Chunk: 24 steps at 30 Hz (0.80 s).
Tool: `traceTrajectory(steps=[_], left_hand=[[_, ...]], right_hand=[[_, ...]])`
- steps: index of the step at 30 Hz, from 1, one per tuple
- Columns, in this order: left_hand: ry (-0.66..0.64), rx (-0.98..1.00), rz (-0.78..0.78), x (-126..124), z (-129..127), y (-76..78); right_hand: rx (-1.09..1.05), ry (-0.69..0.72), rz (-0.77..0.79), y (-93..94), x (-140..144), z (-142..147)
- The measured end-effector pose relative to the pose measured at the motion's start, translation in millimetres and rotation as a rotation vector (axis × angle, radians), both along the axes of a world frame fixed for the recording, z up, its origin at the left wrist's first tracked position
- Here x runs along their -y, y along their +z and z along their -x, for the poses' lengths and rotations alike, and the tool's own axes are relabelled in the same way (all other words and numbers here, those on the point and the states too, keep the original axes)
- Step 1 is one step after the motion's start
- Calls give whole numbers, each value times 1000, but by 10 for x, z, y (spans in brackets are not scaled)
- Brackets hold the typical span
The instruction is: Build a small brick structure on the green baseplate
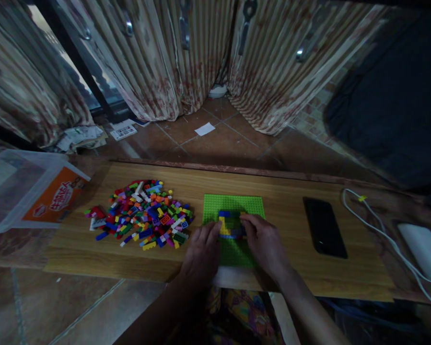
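Observation:
On a green studded baseplate (233, 202) stands a low rectangular frame of building bricks (222, 225), with blue along the far side and yellow at the left. My left hand (203, 251) lies at the frame's left side, its fingers together and curled against the wall. At the right wall, the thumb and fingers of my right hand (265, 239) are pinched together at the bricks. A small yellowish bit shows by those fingertips; the rest of what they grip is hidden. The picture is dim, so single bricks in the frame are hard to tell apart.
A wide pile of loose mixed bricks (146, 213) lies left of the baseplate on the wooden tabletop (186, 179). Beyond it stands a clear plastic box (31, 191) with an orange label. To the right are a black phone (325, 227), a white cable (384, 230) and a white device (424, 251).

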<state>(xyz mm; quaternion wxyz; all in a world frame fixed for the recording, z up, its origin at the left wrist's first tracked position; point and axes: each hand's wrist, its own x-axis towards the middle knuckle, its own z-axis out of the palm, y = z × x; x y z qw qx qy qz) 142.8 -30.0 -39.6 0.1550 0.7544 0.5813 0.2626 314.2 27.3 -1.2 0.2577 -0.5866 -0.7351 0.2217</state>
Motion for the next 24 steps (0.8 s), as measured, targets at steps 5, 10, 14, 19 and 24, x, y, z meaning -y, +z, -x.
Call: traceTrajectory(steps=[5, 10, 14, 19, 24], left_hand=[[28, 37, -46, 11, 23, -57], [29, 35, -71, 22, 37, -64], [9, 6, -61, 27, 32, -19], [-11, -120, -28, 20, -6, 23], [-35, -202, -27, 16, -26, 34]], right_hand=[[-53, -57, 52, -17, 146, -58], [-78, -152, 53, -74, 226, -83], [24, -188, -103, -139, 258, -135], [130, -81, -220, -251, 270, -81], [166, -32, -213, -340, 278, 40]])
